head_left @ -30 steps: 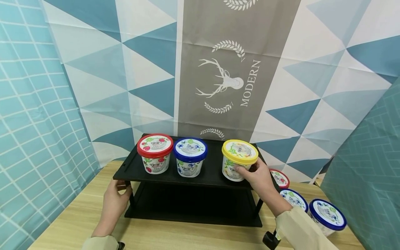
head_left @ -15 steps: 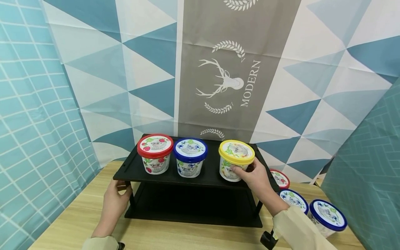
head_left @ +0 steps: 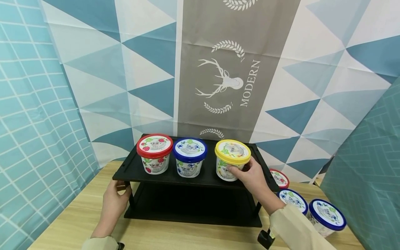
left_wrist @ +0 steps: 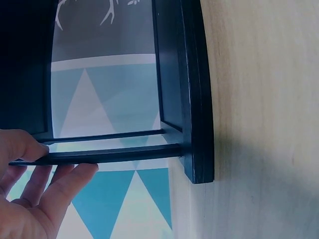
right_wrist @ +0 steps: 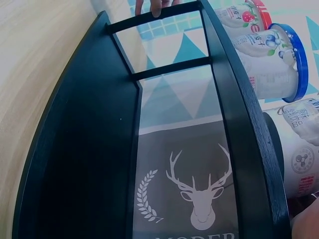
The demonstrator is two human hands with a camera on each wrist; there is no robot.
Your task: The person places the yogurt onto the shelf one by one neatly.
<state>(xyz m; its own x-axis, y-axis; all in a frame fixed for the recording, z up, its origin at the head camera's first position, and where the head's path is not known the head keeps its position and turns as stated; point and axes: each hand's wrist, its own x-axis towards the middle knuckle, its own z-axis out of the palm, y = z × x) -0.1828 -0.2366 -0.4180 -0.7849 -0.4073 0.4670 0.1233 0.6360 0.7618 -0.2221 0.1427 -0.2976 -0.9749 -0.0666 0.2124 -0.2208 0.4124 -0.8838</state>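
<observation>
My right hand [head_left: 255,177] grips a white tub with a yellow lid [head_left: 232,152], thumb on its front, over the right half of the rack's upper shelf. In the right wrist view the tub [right_wrist: 301,149] has its base right at the shelf. To its left, across a gap, stands a blue-lidded tub [head_left: 190,151], with a red-lidded tub [head_left: 155,147] close beside that. My left hand [head_left: 115,203] holds the left front post of the black two-tier rack [head_left: 175,178]. Thumb and fingers pinch this post [left_wrist: 119,154] in the left wrist view.
Right of the rack, a red-lidded tub [head_left: 279,178] and two blue-lidded tubs [head_left: 293,199] stand on the wooden table [head_left: 175,238], partly behind my right arm. The lower shelf [head_left: 193,205] lies beneath. A patterned cloth [head_left: 150,86] hangs close behind the rack.
My right hand has shifted the yellow-lidded tub left along the upper shelf, narrowing the gap to the blue-lidded tub. The left hand has stayed on the post.
</observation>
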